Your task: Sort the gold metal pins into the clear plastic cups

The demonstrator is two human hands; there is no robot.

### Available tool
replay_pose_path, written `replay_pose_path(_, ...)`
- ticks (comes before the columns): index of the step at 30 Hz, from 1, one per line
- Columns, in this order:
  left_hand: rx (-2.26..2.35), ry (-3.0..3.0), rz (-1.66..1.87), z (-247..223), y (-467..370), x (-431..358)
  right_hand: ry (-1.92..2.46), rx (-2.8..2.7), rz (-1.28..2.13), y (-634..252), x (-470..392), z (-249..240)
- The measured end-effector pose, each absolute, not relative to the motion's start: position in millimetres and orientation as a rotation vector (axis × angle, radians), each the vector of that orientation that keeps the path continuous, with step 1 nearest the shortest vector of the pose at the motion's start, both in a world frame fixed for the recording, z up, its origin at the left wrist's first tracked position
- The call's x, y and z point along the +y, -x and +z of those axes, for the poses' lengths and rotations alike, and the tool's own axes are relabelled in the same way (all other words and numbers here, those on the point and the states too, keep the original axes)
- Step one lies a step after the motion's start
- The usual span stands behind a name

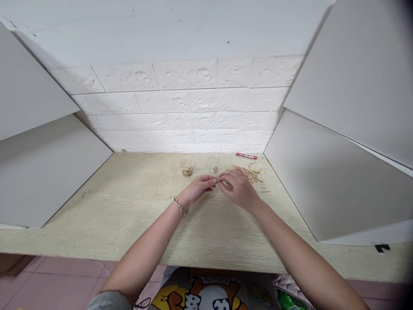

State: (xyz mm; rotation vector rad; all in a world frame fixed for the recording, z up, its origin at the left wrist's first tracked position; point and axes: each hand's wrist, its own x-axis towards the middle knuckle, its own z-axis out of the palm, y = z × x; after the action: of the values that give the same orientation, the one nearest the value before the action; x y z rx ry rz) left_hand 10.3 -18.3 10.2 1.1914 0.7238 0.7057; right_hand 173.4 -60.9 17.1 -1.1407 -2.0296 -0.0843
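left hand (201, 186): thumb and forefinger pinched nearly shut, tips pointing at right hand (240, 187). right thumb and forefinger also drawn together, almost meeting left tips; other right fingers curled loosely. can't tell exact grip contents, too small at this scale. gold glint (229, 185) under right palm; can't tell if cupped there or lying on table (129, 211).

for good handling, judging from pose: pinch lightly, right at the tips, to avoid bending or flicking away anything thin. best to line up both pinches over the tabletop, wrists low, so as to catch any drop close by. watch right palm and curled fingers: easy to drag across loose gold sticks (254, 174), spread beyond and to the right of right hand, partly hidden by it.

single gold stick (211, 196) on table, just below left fingertips; easy to nudge with left hand. beyond the hands, left clear cup (186, 163) with a pile of gold bits (187, 172), right clear cup (213, 159) with a smaller pile (215, 170). mind the knuckles near both rims. farther back, red pen (246, 156) near brick-pattern wall (203, 101).
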Motion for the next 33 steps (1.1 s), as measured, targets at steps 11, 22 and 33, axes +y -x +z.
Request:
replay_pose_path(11,1.246,-1.753,0.983,5,-2,-1,1.507,-2.174,-0.070,-185,-8,61)
replay_pose_path(22,1.393,-2.698,0.498,-24,-10,8,1.718,-2.415,-0.270,-172,47,57)
replay_pose_path(33,1.492,-2.684,0.393,-25,-9,9,1.692,-2.389,-0.261,-178,45,56)
